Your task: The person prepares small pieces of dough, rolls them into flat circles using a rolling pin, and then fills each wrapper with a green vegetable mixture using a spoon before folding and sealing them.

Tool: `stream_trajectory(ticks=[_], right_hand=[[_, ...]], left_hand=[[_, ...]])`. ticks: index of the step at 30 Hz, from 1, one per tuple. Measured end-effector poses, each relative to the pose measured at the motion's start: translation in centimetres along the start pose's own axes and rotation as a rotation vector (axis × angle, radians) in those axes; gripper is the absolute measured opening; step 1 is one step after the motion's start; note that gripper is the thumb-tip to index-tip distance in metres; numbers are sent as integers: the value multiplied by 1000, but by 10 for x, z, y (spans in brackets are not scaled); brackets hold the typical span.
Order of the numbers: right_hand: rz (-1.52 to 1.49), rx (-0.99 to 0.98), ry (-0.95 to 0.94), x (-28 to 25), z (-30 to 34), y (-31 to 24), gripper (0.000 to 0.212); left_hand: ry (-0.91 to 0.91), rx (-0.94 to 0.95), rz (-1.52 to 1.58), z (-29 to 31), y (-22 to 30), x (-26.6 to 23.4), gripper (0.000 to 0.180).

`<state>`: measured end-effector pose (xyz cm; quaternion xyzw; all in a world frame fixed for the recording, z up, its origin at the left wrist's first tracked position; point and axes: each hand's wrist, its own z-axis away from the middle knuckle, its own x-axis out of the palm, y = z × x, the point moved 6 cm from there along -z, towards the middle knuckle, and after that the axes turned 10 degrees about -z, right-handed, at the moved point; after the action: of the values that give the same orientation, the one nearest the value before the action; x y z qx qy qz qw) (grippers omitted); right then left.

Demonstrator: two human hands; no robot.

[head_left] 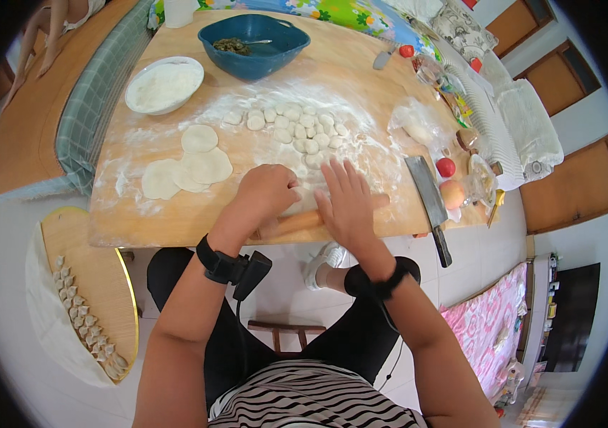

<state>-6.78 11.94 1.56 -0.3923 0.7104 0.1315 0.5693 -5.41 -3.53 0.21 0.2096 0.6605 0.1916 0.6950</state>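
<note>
A wooden rolling pin (301,222) lies slantwise near the table's front edge. My right hand (347,205) rests flat across it, fingers stretched forward and apart. Left of that, my left hand (267,191) has curled fingers close to the floured wood just beyond the pin; what they pinch, if anything, is hidden. Small dough pieces (309,130) are clustered on the flour ahead of both hands. Several flat round dough wrappers (197,167) overlap to the left of my left hand.
A white bowl of flour (165,85) and a blue basin (254,47) with dark filling and a spoon stand farther back. To the right lies a cleaver (426,194), its handle over the edge, near a red tomato (446,167). Filled dumplings (84,321) line a round board (115,285) at lower left.
</note>
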Motion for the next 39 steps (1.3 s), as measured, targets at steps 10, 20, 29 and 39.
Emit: stream_trajectory(ticks=[10,20,29,39], right_hand=[[-16,-72,72,2,-10,8,49],[-132,-39,-64,-23,48,-1,51],[-109,-38,222,-36,41,53,33],[-145,-47,257,-39,40,46,30]], left_hand=[[-18,32,-87,2,19,-5,20],[47,-30,43,-9,-4,-4,21],[301,-234,-142,13,-72,-68,22],[486,-24,-363,-39,-41,-39,38]])
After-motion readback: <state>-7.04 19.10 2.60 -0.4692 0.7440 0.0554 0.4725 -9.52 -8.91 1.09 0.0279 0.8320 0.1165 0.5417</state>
